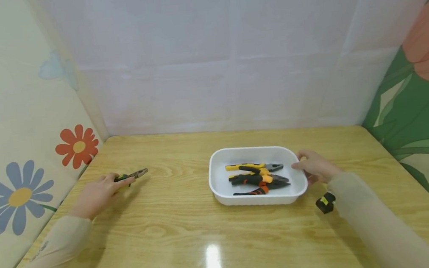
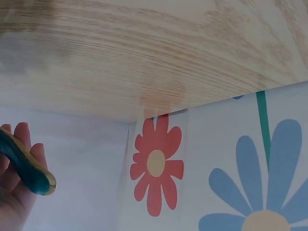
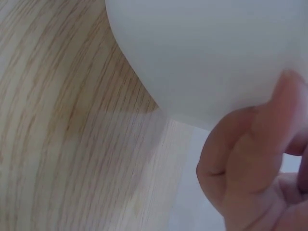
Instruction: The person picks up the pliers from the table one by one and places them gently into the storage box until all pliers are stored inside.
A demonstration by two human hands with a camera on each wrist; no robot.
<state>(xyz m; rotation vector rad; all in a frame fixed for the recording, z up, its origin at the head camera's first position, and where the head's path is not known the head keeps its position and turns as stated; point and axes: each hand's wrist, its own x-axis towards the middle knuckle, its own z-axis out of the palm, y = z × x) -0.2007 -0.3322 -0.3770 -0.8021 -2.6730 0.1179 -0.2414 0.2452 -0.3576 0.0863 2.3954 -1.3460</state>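
At the left of the head view, my left hand (image 1: 96, 195) holds a pair of pliers (image 1: 138, 174), metal jaws pointing right, just above the table. Its green handle with a yellowish edge (image 2: 30, 172) crosses the fingers in the left wrist view. My right hand (image 1: 315, 166) pinches the right end of a white plastic tray (image 1: 256, 200), thumb at the rim. Curled fingers (image 3: 240, 163) touch the tray's outer wall in the right wrist view. Inside the tray lie several pliers, among them yellow-handled pliers (image 1: 245, 166) and black-and-orange pliers (image 1: 257, 190).
The wood-grain table (image 1: 170, 240) runs back to a white cloth backdrop (image 1: 210, 87). Flower-printed panels stand at the left (image 1: 1, 106) and right (image 1: 419, 112). A small black device (image 1: 325, 203) sits by the right wrist.
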